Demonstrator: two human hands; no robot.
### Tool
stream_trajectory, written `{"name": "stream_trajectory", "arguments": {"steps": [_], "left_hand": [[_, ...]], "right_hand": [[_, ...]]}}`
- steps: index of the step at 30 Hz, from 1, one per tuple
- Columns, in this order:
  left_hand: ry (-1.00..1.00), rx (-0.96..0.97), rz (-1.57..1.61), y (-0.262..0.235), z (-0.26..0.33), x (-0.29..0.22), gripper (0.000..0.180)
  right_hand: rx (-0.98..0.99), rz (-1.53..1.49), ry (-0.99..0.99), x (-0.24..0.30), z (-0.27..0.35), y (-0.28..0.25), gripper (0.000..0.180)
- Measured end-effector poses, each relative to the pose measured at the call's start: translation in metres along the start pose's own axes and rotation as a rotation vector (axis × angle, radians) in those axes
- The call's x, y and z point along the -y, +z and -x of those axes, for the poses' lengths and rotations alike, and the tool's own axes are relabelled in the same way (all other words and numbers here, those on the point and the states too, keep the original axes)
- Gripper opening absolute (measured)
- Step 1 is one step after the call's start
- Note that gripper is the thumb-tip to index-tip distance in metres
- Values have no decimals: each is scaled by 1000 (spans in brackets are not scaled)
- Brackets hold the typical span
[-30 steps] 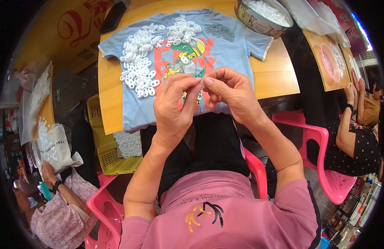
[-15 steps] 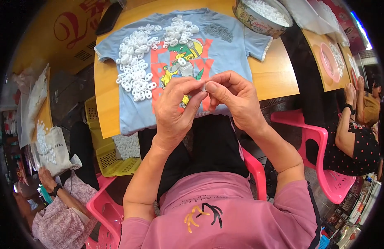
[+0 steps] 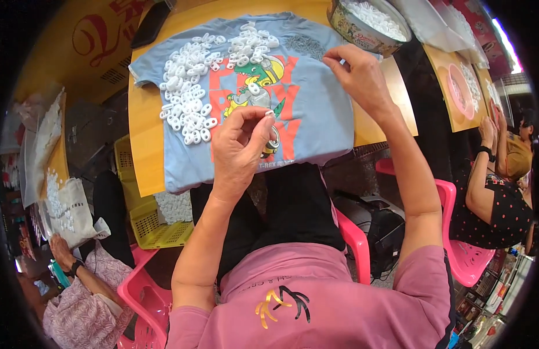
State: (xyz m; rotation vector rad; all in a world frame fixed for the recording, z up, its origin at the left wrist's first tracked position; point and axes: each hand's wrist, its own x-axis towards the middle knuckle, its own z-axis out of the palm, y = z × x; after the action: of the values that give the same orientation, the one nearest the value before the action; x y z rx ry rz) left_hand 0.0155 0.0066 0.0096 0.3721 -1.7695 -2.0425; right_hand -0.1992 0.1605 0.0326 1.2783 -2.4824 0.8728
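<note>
A light blue T-shirt (image 3: 316, 110) with a cartoon dinosaur print lies spread over a wooden table (image 3: 146, 116). Several small white plastic rings (image 3: 191, 81) are heaped on its left and top. My left hand (image 3: 240, 148) hovers over the shirt's front edge, fingertips pinched on one small white ring. My right hand (image 3: 356, 75) is stretched to the shirt's upper right, fingers pinched together on something tiny I cannot make out, close to a round tin bowl (image 3: 362, 36) full of white rings.
A person in a dotted top (image 3: 496, 209) sits on a pink chair at the right by another table. At the lower left another person (image 3: 77, 291) holds a bag of white pieces. A yellow crate (image 3: 147, 221) stands under the table.
My hands were together over the shirt's front edge; the right hand has moved away up and right toward the tin bowl. The left hand stays with a ring.
</note>
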Motion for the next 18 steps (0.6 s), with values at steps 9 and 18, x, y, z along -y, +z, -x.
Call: {"name": "stream_trajectory", "arguments": {"steps": [9,18], "left_hand": [[69,14,14,-2,-3,7,12],[70,27,7,-2,-3,4,8]], "right_hand": [[64,210,-159,-2,-21,22,12],[152,264,-201,4,-40,22,13]]}}
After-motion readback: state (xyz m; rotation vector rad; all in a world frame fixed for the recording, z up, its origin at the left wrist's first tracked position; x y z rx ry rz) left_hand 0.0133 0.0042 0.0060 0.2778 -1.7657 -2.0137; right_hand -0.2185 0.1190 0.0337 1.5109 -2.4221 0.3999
